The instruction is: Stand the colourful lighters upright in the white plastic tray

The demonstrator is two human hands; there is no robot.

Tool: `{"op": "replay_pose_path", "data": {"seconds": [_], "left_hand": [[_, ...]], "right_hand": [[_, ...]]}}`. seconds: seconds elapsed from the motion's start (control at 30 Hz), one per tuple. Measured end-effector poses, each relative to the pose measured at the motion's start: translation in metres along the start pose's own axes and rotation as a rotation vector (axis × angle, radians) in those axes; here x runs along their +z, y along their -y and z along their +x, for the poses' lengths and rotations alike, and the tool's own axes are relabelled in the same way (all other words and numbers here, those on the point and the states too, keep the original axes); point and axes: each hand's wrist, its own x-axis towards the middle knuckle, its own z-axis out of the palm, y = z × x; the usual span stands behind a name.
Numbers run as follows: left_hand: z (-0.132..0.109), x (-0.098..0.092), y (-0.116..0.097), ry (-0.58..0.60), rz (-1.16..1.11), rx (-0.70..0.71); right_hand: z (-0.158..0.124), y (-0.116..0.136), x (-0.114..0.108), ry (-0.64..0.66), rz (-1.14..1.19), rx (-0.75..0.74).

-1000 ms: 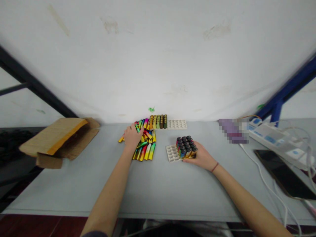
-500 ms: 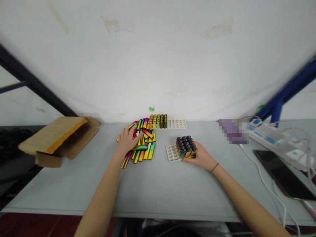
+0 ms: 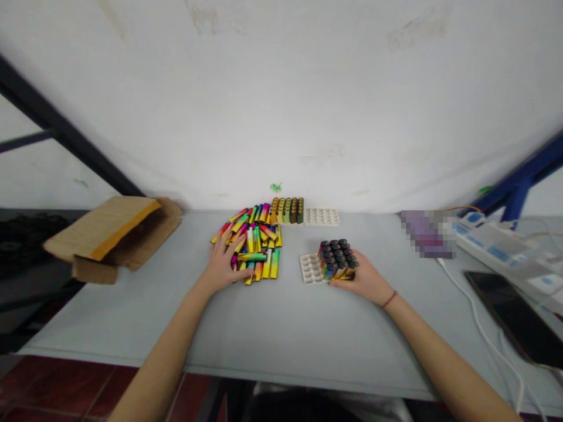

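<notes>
- Since half a second ago, we are bringing our left hand [image 3: 220, 266] nearer ourselves, spreading its loose fingers over the shiny pieces [image 3: 257, 239] piled on the table [image 3: 281, 328].
- Our right hand [image 3: 368, 280] is gripping black-topped cylinders [image 3: 338, 258] standing in a white tray [image 3: 311, 269].

"Loose tubes [image 3: 273, 265]?"
"Shiny gradients: gold, yellow, green, red, magenta, blue."
"Upright tubes [image 3: 338, 258]?"
"Black tops, multicoloured sides. Back cluster [image 3: 288, 213]: yellow through dark olive."
"Near tray [image 3: 311, 271], back tray [image 3: 322, 217]?"
"Off-white, both."
"Table [image 3: 285, 328]?"
"Pale grey."
"Box [image 3: 99, 228]?"
"Brown, yellow-orange strip."
"Wristband [image 3: 389, 299]?"
"Dark red."
"Phone [image 3: 512, 313]?"
"Black."
</notes>
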Motion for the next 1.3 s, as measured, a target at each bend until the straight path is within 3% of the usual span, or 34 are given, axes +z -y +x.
{"op": "replay_pose_path", "data": {"seconds": [0.1, 0.23, 0.37, 0.57, 0.77, 0.9, 1.17, 1.3], "left_hand": [[0.015, 0.006, 0.002, -0.079, -0.005, 0.031], [0.017, -0.002, -0.006, -0.162, 0.016, 0.125], [0.010, -0.016, -0.024, -0.136, 0.047, 0.236], [0.010, -0.020, -0.046, -0.070, 0.112, 0.101], [0.001, -0.007, -0.085, -0.203, 0.237, -0.086], [-0.003, -0.002, -0.105, -0.179, 0.339, -0.142], [-0.002, -0.008, -0.123, -0.049, 0.390, -0.216], [-0.008, -0.004, -0.127, -0.069, 0.333, -0.218]], "right_hand": [[0.000, 0.001, 0.000, -0.015, 0.009, 0.002], [0.000, 0.000, 0.001, -0.029, 0.007, -0.001], [-0.001, -0.002, 0.001, -0.027, 0.003, 0.000], [-0.001, -0.002, 0.001, -0.026, 0.004, 0.005], [-0.001, -0.001, 0.000, -0.017, 0.018, 0.007], [0.000, 0.000, -0.002, 0.008, 0.015, 0.000], [0.000, -0.001, -0.001, -0.022, 0.014, 0.005], [0.000, -0.001, -0.001, -0.009, 0.011, 0.006]]}}
